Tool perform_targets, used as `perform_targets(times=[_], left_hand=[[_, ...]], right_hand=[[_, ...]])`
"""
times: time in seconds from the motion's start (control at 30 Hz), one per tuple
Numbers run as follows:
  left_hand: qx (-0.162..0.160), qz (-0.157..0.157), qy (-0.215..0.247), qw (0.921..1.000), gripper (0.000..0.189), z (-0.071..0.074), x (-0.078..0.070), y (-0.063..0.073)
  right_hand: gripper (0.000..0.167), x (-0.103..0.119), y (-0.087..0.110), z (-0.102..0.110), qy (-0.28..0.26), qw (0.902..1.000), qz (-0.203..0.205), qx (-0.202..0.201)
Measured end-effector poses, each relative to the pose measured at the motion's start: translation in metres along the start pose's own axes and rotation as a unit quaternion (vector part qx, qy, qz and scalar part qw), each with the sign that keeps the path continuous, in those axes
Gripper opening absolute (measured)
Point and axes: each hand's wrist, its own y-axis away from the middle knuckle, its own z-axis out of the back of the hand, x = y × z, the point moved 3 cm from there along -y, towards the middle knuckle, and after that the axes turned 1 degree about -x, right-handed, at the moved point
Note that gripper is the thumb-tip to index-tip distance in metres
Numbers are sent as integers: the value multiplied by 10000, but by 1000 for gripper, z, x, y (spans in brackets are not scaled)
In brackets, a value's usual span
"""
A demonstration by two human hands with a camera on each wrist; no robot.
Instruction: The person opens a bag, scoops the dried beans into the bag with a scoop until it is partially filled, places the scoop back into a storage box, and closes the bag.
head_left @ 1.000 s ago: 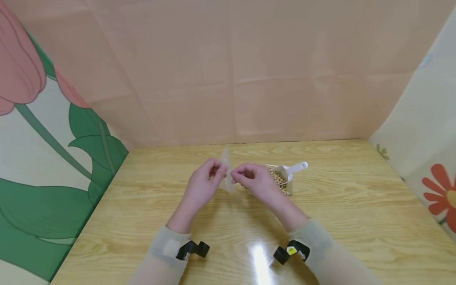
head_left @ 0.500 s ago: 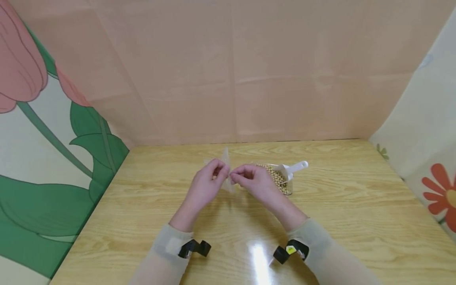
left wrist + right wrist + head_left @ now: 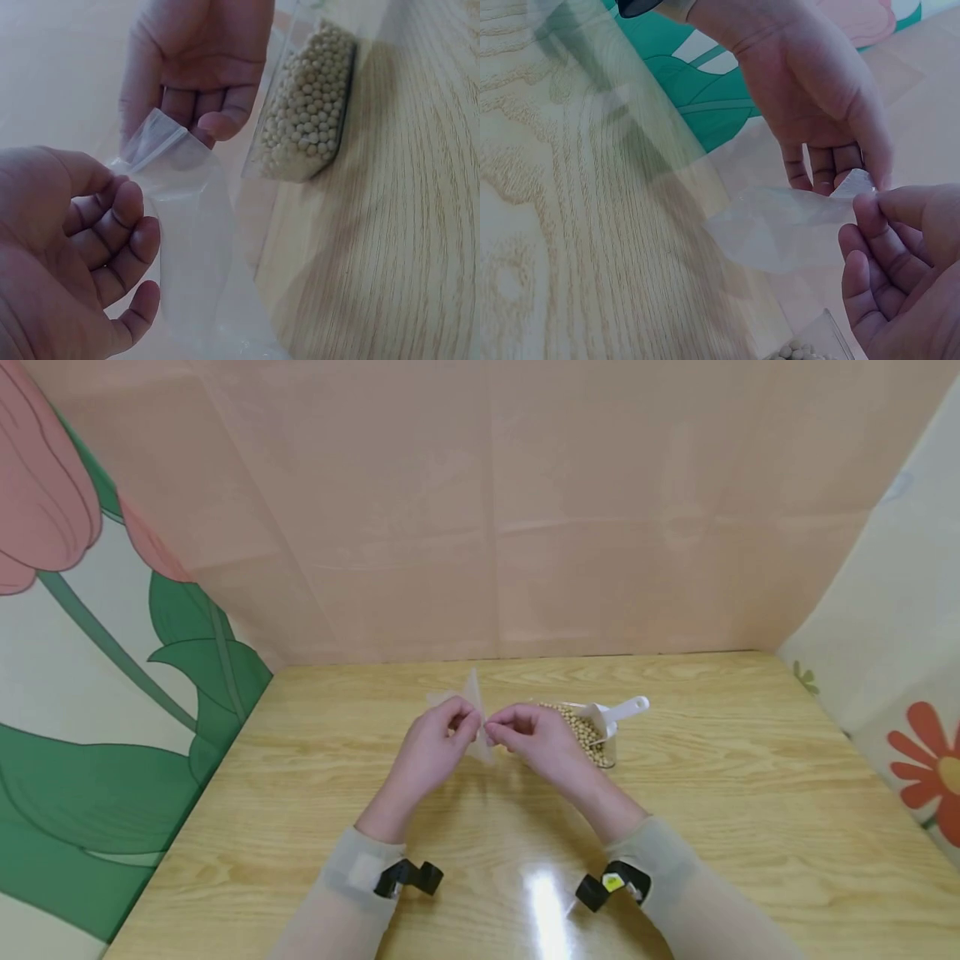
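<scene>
Between my two hands hangs a clear zip-lock bag, its zip strip showing near the top corner in the left wrist view. My left hand pinches one side of the bag's mouth between thumb and index finger. Opposite it, my right hand pinches the other side with thumb and forefinger, the fingertips close to those of the left. The bag looks flat, with nothing visible in it. Just beyond the right hand stands a clear box of pale round beans, partly hidden by that hand in the head view.
A white scoop rests in the beans, its handle sticking out over the box's right side. All this is on a wood-grain table. A pinkish sheet hangs behind the table, and printed flower panels stand at both sides.
Both hands stay at nearly the same spot. The fingertips have come slightly closer together at the bag's mouth, and part of the bag now shows left of the left hand.
</scene>
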Motion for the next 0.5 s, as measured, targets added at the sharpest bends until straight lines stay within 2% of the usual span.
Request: perform_targets(times=[0.3, 0.5], left_hand=[[285, 55, -27, 9996, 21, -1, -1, 1], [396, -20, -46, 9992, 20, -2, -2, 2]], right_hand=[[17, 1, 0, 3, -48, 9999, 25, 94], [16, 1, -1, 3, -65, 9998, 76, 157]])
